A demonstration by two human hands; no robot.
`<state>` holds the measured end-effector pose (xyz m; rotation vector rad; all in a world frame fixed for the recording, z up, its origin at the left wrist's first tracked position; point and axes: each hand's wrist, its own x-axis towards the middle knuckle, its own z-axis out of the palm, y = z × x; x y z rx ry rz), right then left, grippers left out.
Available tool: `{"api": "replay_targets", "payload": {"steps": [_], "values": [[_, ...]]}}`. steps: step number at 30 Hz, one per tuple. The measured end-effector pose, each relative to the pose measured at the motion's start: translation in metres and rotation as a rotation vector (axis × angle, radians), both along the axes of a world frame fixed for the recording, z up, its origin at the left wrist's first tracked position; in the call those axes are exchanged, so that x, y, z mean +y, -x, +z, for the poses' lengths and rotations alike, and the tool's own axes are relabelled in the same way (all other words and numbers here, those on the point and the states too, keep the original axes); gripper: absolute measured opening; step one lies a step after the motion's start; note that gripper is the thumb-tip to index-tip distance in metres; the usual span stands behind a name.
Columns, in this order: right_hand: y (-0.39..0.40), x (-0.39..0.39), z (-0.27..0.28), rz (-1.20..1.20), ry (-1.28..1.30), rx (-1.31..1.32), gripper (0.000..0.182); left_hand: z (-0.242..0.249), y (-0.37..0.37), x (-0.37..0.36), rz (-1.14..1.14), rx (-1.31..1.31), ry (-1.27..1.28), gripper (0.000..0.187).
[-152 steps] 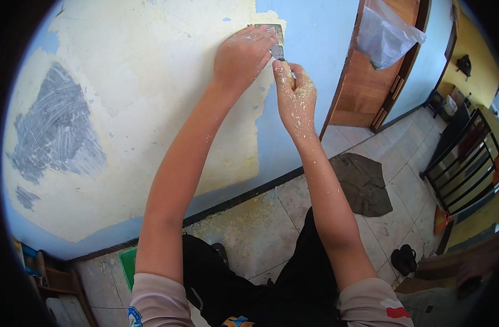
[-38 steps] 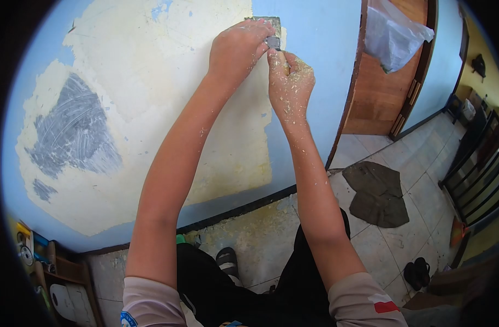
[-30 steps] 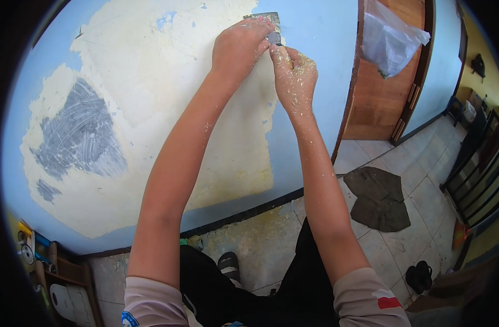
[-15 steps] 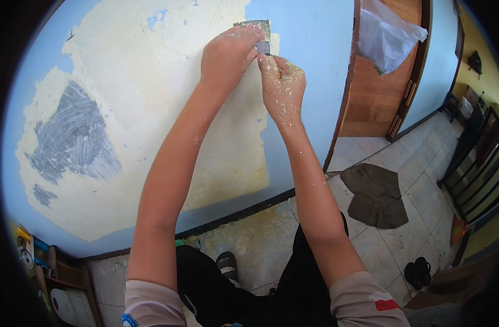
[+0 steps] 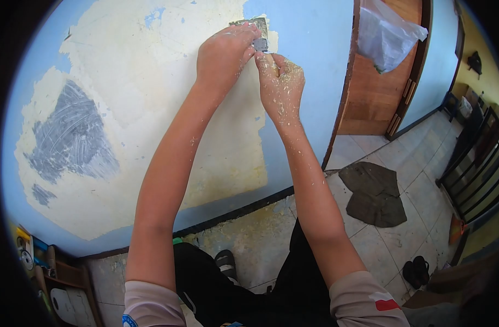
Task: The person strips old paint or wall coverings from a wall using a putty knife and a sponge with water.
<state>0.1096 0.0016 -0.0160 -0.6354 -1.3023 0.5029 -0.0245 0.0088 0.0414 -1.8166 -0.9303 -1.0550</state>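
Note:
A paint scraper (image 5: 260,45) with a wide metal blade lies against the wall (image 5: 217,147) at the top middle, at the border of blue paint and bare cream surface. My right hand (image 5: 282,82), dusted with pale paint flakes, is closed round its handle, which is mostly hidden. Fingers of my left hand (image 5: 222,57) press together over the blade and hide part of it. Crumbs of scraped paint cling to the blade. On the left of the wall, a rough grey patch (image 5: 74,133) shows inside the cream area.
A wooden door (image 5: 375,95) with a plastic bag (image 5: 390,41) hanging before it is on the right. A dark cloth (image 5: 374,193) and black sandals (image 5: 416,272) lie on the tiled floor. A wooden shelf (image 5: 67,278) stands at lower left. Paint flakes litter the floor by the wall.
Both hands and the scraper have shifted slightly left and up along the wall. The grip looks the same.

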Motion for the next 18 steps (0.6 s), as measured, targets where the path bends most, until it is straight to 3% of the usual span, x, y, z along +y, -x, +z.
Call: {"api": "replay_targets", "payload": {"steps": [5, 7, 8, 13, 18], "values": [[0.005, 0.01, -0.001, 0.006, 0.011, 0.01, 0.04, 0.001, 0.0, 0.0, 0.005, 0.01, 0.009, 0.037], [0.013, 0.013, 0.0, -0.138, -0.183, 0.092, 0.045, 0.0, -0.001, 0.002, 0.034, 0.025, -0.062, 0.037], [0.006, 0.017, 0.002, -0.044, -0.051, -0.032, 0.04, 0.004, -0.001, 0.005, 0.029, 0.023, -0.069, 0.037], [0.009, 0.01, 0.025, 0.004, -0.103, 0.059, 0.04, 0.031, 0.002, 0.003, 0.016, -0.002, -0.043, 0.039], [-0.001, -0.007, -0.001, 0.017, 0.033, -0.02, 0.037, -0.003, 0.003, -0.007, -0.002, -0.004, 0.059, 0.038]]}}
